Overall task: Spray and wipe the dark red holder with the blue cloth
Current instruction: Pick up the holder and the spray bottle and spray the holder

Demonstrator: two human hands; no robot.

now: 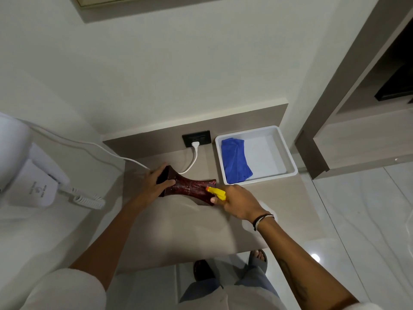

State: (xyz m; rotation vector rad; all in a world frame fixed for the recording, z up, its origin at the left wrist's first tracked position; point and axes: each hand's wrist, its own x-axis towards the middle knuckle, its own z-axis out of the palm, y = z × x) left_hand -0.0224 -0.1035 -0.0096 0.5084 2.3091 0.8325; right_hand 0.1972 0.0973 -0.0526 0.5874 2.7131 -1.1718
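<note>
Fingers of the right hand (240,203) are curling tight around a yellow-nozzled spray bottle (216,192), aiming it at the dark red holder (190,187), which the left hand (156,182) is gripping at its wide end on the counter (178,231) at frame centre. Spraying looks under way; wiping is still waiting, since the blue cloth (235,163) is lying folded in the white tray (288,153), right of centre.

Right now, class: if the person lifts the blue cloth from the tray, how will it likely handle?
The blue cloth lies folded and creased in the white tray, so it will probably droop limply. It looks soft and light, unlikely to slip.
</note>
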